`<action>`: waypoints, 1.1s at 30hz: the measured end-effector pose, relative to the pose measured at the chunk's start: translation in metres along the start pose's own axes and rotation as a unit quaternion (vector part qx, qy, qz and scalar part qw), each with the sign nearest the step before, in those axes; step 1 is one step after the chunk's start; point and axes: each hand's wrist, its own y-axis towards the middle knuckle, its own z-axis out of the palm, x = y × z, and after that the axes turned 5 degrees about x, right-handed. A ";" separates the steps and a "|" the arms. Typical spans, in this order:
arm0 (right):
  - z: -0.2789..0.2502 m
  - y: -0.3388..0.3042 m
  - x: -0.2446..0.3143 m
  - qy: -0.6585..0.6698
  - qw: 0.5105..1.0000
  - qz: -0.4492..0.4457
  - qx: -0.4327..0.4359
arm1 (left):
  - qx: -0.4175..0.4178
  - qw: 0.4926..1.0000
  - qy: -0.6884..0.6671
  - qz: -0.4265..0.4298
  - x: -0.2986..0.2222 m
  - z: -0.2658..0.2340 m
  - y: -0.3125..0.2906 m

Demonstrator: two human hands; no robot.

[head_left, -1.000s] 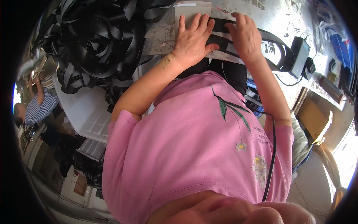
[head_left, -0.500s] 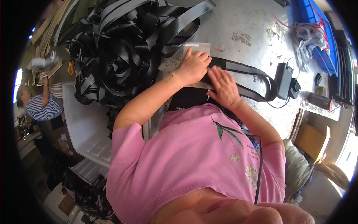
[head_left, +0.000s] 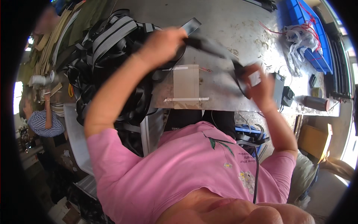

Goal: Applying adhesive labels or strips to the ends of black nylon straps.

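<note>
A black strap (head_left: 207, 47) stretches above the metal table between my hands, smeared by motion. My left hand (head_left: 166, 44) is closed round its left part, and a short shiny end (head_left: 191, 27) sticks out past the fingers. Over the table's right side, my right hand (head_left: 260, 85) is curled round the other part of the strap, which hangs in a dark loop beside it. A small whitish patch shows at those fingers; blur hides what it is. Between and below my hands, a cardboard piece (head_left: 186, 84) lies taped to the tabletop near the front edge.
A large heap of black straps (head_left: 119, 48) covers the table's left side, above a white plastic bin (head_left: 80, 142). To the right are a black power adapter (head_left: 278, 91), a dark cylinder (head_left: 315, 103) and a blue crate (head_left: 317, 61). A person in stripes (head_left: 46, 123) sits far left.
Both hands have lifted off the cardboard and moved apart, left hand up and leftward, right hand to the right. The strap that lay folded on the table is now raised between them.
</note>
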 end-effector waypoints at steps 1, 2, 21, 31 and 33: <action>-0.013 0.015 -0.028 0.135 0.968 0.165 -0.132 | -0.016 1.000 -0.003 -0.018 0.026 -0.021 0.011; -0.044 0.049 -0.047 0.014 0.967 0.171 -0.187 | -0.041 0.996 0.077 -0.023 0.062 -0.041 0.020; 0.119 0.207 -0.117 -0.038 0.960 -0.254 0.114 | 0.044 0.995 0.088 -0.018 0.144 -0.018 0.124; 0.026 0.097 -0.163 -0.213 0.898 -0.176 0.344 | 0.289 0.897 0.329 -0.056 0.075 -0.003 -0.012; -0.001 0.062 -0.184 -0.240 0.910 -0.056 0.334 | 0.299 0.871 0.383 -0.073 0.083 -0.003 -0.018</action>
